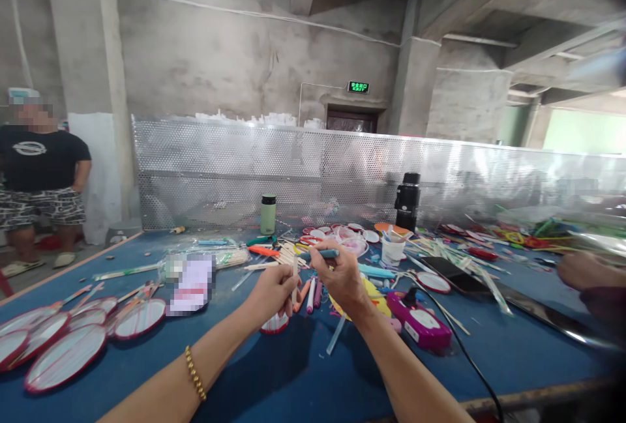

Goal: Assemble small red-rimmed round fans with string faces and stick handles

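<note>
Gold bracelet (pixel 195 372) on L forearm. Left hand (pixel 272 292) pinches bundle of wooden sticks (pixel 288 260) upright; right hand (pixel 342 274) grips teal pen (pixel 320 254) above blue table (pixel 293 377). Approx. midway, by my read — finished red-rimmed fans (pixel 63 358) stacked L, loose parts remain.

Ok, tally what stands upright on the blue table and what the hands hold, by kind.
Green flask: 1
Black flask: 1
White cup: 1
Teal pen, in the right hand: 1
Bundle of wooden sticks, in the left hand: 1
Total: 5
</note>
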Demonstrator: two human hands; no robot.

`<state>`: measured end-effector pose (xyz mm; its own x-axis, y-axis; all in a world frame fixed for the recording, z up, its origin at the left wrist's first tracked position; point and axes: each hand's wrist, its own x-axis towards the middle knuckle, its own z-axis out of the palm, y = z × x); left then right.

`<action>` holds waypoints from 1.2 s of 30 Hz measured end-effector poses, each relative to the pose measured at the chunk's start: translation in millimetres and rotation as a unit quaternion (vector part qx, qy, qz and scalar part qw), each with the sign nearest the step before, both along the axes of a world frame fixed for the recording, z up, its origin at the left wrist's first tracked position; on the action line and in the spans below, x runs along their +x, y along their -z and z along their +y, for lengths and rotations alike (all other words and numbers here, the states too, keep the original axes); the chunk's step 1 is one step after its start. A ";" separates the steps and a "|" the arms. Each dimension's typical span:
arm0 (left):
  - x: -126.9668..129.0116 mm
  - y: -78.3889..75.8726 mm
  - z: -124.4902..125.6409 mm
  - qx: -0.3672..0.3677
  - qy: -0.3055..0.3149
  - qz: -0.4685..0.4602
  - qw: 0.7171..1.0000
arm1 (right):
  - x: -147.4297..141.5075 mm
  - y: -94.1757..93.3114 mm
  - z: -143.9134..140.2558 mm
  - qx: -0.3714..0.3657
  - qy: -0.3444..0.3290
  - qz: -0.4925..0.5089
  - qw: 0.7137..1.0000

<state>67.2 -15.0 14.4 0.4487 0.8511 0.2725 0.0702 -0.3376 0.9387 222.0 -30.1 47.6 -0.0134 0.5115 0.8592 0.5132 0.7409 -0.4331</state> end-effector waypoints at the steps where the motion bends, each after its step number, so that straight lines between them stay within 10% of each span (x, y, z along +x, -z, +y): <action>1: 0.0 -0.4 -0.5 0.000 0.000 0.001 1.000 | -0.1 0.0 0.1 0.001 -0.002 0.001 1.000; 36: 1.4 -1.6 -2.5 -0.001 0.006 0.004 1.000 | 1.2 -1.2 -0.2 -0.020 -0.011 0.018 1.000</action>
<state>68.5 -17.5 16.0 0.4616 0.8461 0.2665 0.0739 -0.3360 0.9389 223.2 -30.3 48.8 0.0049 0.5453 0.8382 0.4806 0.7338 -0.4802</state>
